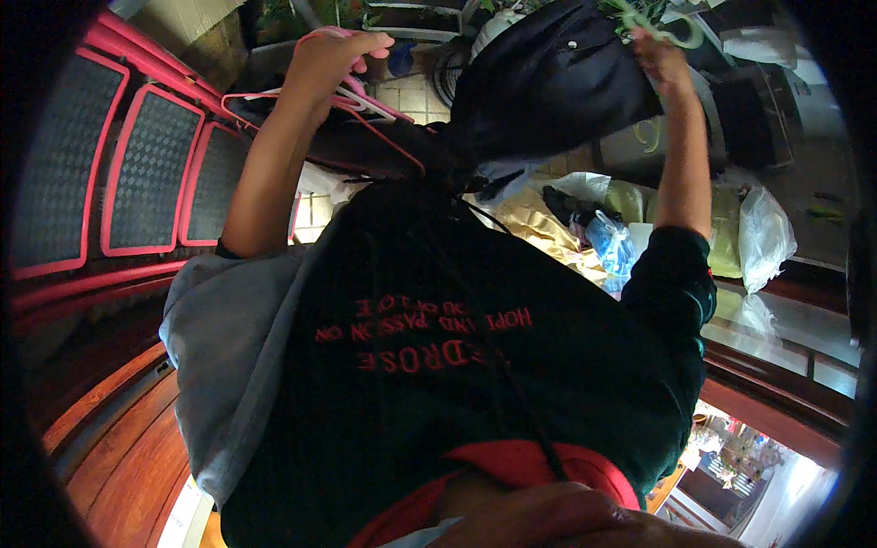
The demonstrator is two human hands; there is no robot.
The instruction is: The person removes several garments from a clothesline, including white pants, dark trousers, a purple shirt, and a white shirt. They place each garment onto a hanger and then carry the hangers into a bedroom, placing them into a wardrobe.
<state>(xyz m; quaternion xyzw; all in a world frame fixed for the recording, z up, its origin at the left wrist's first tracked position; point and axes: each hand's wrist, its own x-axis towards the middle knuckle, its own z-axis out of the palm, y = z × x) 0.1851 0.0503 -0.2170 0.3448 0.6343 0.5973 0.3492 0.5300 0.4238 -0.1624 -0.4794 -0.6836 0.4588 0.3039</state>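
At the upper left, my left hand (336, 58) is closed around several clothes hangers. Pink plastic hangers (373, 103) stick out below the fingers, with a white one among them. Dark cloth (370, 147) hangs by these hangers. At the upper right, my right hand (658, 55) grips a pale green plastic hanger (678, 34); blur hides the exact finger hold. A large black garment (548, 89) with a small white button spreads between the hands, its right edge beside my right hand.
A pink metal gate with dark mesh panels (154, 168) stands at left. Right of me are a tied blue plastic bag (612, 243), a clear plastic bag (764, 236) and brown paper (541, 222) on a glossy surface. Ahead lie a tiled floor (411, 99) and a coiled black hose (449, 72).
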